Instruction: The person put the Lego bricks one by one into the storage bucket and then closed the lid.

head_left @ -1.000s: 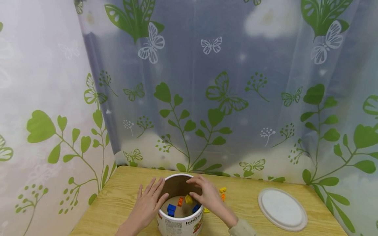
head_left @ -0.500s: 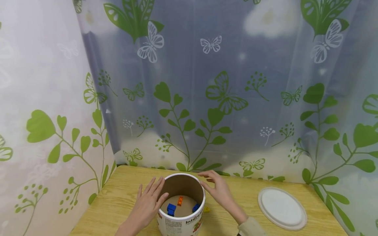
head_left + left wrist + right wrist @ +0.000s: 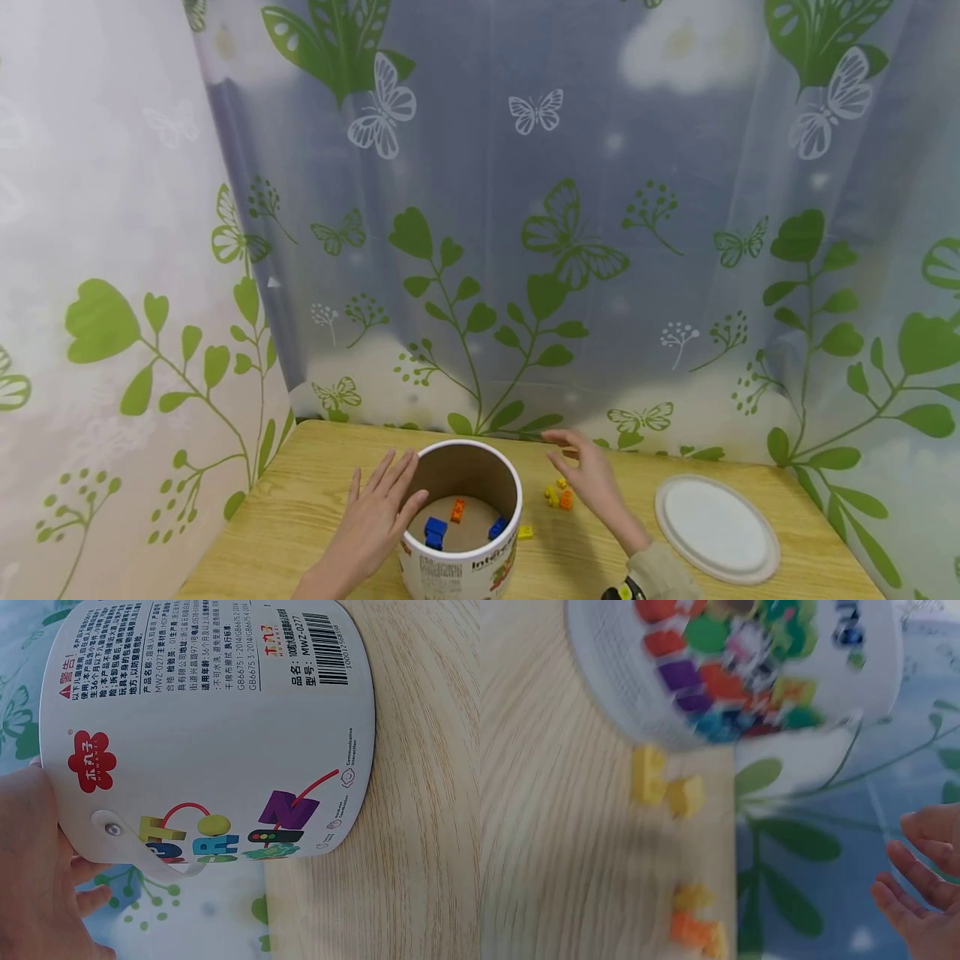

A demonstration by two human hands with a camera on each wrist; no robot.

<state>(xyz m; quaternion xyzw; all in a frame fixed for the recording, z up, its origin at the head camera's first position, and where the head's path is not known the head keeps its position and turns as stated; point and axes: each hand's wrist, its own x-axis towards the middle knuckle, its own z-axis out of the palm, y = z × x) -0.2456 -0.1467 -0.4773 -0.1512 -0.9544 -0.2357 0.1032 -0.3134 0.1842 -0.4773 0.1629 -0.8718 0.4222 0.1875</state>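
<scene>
A white printed bucket (image 3: pixel 457 575) stands on the wooden table, its top uncovered. Inside it lie an orange toy block (image 3: pixel 457 510) and blue blocks (image 3: pixel 435 532) near the wall. My left hand (image 3: pixel 372 521) rests against the left rim with straight fingers; the left wrist view shows that hand (image 3: pixel 37 862) beside the bucket's side. To the right of the bucket, my right hand (image 3: pixel 592 483) hovers with loosely bent fingers and nothing between them. Just left of it are a yellow block (image 3: pixel 552 496) and an orange block (image 3: pixel 566 500).
A round white lid (image 3: pixel 717 528) lies on the table at the right. Another yellow block (image 3: pixel 526 532) sits close to the bucket's right side. Behind the table (image 3: pixel 337 450) hangs a curtain (image 3: pixel 480 333) printed with leaves and butterflies.
My right hand has moved from inside the bucket's mouth out to the right. The yellow block at its fingertips has left the bucket; one now shows beside the orange block outside. My left hand stays put.
</scene>
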